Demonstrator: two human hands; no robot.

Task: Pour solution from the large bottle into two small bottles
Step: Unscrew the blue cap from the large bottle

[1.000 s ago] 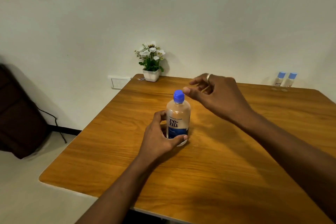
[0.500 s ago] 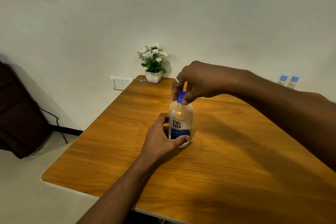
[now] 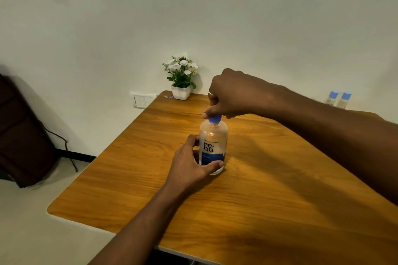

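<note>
Your left hand point(image 3: 189, 165) grips the lower half of the large bottle point(image 3: 213, 144), which stands upright near the middle of the desk point(image 3: 269, 204). The thumb lies across the front of its base, just under the blue band of the label. The fingers curl round the side at about 9 o'clock of the bottle, so this hand is closed on it. Your right hand point(image 3: 233, 94) reaches in from 3 o'clock and sits above the bottle, with its fingers bunched downward on the blue cap point(image 3: 215, 119). Thumb and fingertips pinch the cap from opposite sides, and only its lower part shows beneath them. A ring point(image 3: 211, 93) sits on one finger of that hand. The cap is on the neck of the bottle, but you cannot tell whether it has been loosened. The two small bottles point(image 3: 338, 99), both with blue caps, stand upright side by side at the far edge of the desk. They are at about 2 o'clock from the large bottle and well apart from both hands. A white pot of flowers point(image 3: 182, 79) stands on the far corner at 11 o'clock, against the wall. A switch plate point(image 3: 142, 100) is on the wall just beside that corner. At 9 o'clock, off the desk, a dark bag point(image 3: 21, 135) leans on the floor by the wall.
</note>
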